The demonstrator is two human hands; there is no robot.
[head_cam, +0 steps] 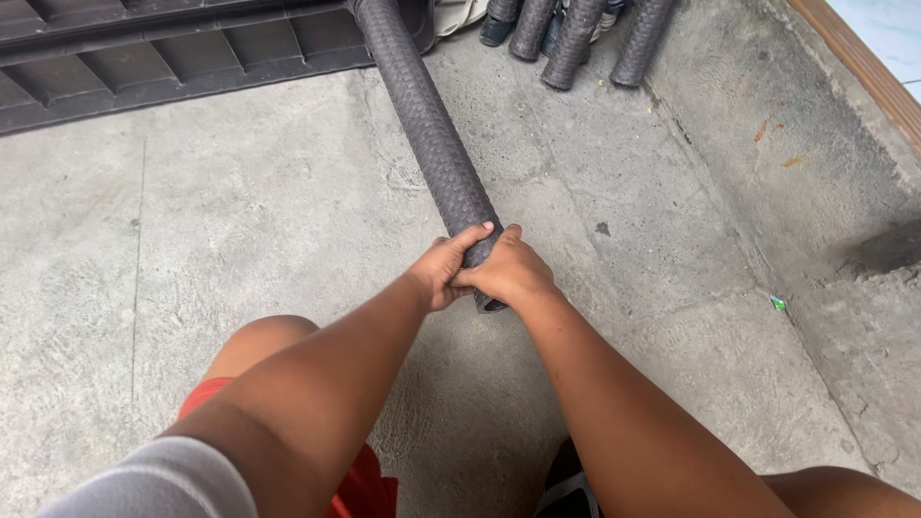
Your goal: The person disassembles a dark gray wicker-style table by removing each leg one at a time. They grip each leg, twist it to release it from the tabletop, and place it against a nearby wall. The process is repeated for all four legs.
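No packages, labels, signs or screens show anywhere in this view.

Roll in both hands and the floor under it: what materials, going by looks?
Roll: dark grey, matte, with a diamond mesh texture; likely rolled plastic or coated wire netting, hollow at the near end. Floor: bare concrete, rough, stained and scuffed. Left hand and right hand grip the roll's end.

We see even, soft daylight over the floor (240,221), bright with no glare. Only a faint shadow lies under the arms near the bottom edge. A dark smudge sits at the floor's right edge. Focus is sharp mid-frame; the sleeve (163,484) at bottom left blurs slightly.
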